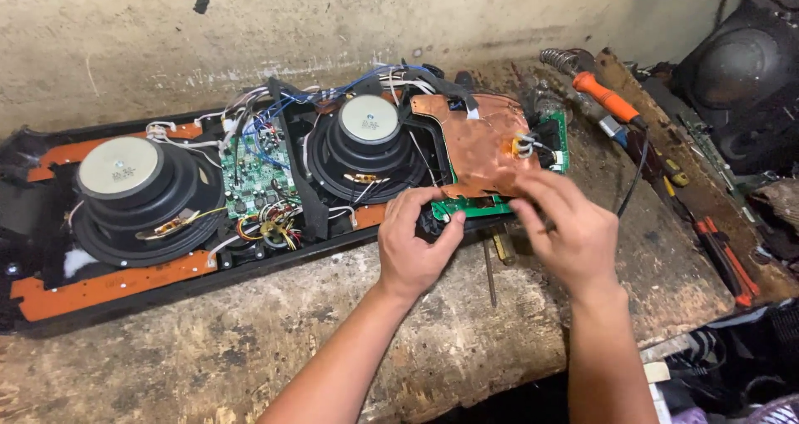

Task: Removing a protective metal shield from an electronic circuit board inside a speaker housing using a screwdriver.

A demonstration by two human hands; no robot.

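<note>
Two hands meet at frame centre: the left hand (414, 245) pinches the green circuit board (478, 207)'s near edge, the right hand (566, 228) curls blurred at its lower right corner, grip unclear.

An electronics repair workshop: a worn desk (250, 341) carries an opened speaker (150, 195), a soldering iron (603, 95), and screwdrivers (724, 257) at right.

Worn wooden bench (250, 349): opened speaker panel (108, 282), screwdriver (489, 274), soldering iron (606, 97).
</note>
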